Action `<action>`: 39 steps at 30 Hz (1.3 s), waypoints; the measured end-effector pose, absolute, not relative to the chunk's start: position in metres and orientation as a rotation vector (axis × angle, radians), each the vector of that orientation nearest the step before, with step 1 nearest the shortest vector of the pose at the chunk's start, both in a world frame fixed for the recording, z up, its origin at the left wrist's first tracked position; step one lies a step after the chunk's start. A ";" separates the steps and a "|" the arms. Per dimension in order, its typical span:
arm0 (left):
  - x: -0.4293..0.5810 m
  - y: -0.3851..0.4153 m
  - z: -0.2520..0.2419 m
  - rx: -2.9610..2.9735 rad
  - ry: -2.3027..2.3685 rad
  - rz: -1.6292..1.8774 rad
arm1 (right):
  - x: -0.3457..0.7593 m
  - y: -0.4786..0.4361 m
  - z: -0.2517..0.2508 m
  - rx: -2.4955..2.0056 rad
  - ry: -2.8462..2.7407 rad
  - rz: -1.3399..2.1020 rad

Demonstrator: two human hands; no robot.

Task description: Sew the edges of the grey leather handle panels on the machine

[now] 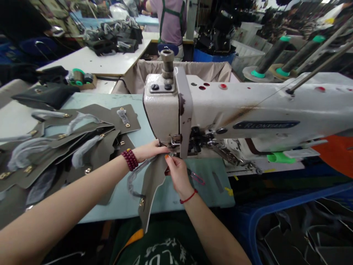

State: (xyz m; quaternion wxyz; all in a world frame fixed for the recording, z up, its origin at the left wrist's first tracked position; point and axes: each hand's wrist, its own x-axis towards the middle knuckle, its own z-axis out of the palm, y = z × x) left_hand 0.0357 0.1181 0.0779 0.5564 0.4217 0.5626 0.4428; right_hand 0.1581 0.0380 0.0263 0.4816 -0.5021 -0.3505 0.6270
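Note:
A grey-brown bag panel [154,180] hangs from under the head of the white sewing machine [165,110] down past the table's front edge. A metal fitting and a plastic-wrapped handle [134,184] are on its left side. My left hand [150,150] holds the panel's upper end close to the needle area, thumb stretched along it; its other fingers are partly hidden by the machine. My right hand [178,175] pinches the panel's right edge between thumb and fingers, just below the presser foot. The needle itself is hidden.
Several similar panels with wrapped handles [82,147] are piled on the left of the light-blue table [116,209]. Pink-handled snips [198,178] lie right of my hand. A blue bin [253,224] of panels stands lower right. Thread cones [271,57] rise behind the machine; a person [172,22] stands beyond.

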 end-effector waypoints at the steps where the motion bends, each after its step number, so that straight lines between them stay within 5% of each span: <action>1: 0.037 0.114 0.074 1.023 1.275 0.974 | 0.163 0.039 0.027 -1.217 -0.880 1.551; 5: 0.044 0.095 0.058 1.121 1.177 0.792 | 0.185 0.044 0.032 -1.213 -0.975 1.691; 18: 0.020 0.013 0.007 1.227 1.346 1.054 | 0.225 0.024 0.044 -1.236 -1.227 1.882; 30: 0.066 0.003 0.042 1.348 1.654 0.895 | 0.202 -0.038 0.034 -1.460 -1.172 1.393; 39: 0.061 0.013 0.036 1.289 1.503 0.933 | 0.205 -0.020 0.039 -1.461 -1.226 1.384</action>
